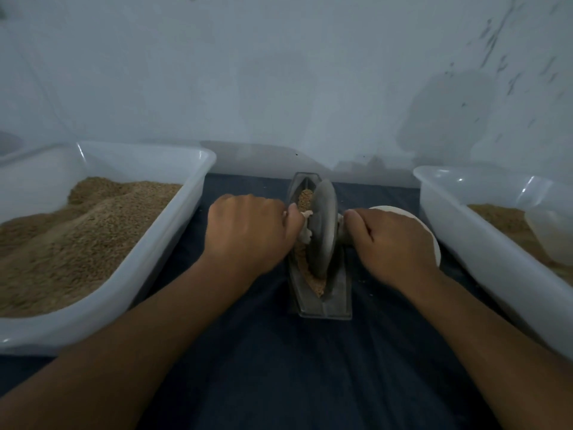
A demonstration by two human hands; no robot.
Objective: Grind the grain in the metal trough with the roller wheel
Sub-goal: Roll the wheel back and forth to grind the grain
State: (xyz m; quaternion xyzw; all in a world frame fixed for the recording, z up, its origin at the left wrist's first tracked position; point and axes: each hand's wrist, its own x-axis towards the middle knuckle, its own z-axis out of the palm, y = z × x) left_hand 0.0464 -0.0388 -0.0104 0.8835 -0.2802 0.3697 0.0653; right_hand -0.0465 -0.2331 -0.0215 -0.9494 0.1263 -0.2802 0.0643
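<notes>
Here both hands grip roller wheel point(324, 225) in trough point(338, 293).

Left hand point(248, 231), right hand point(393, 240); fingers curled

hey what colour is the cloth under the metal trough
Dark navy blue cloth, plain with no pattern, seen in the head view, the only one.
</notes>
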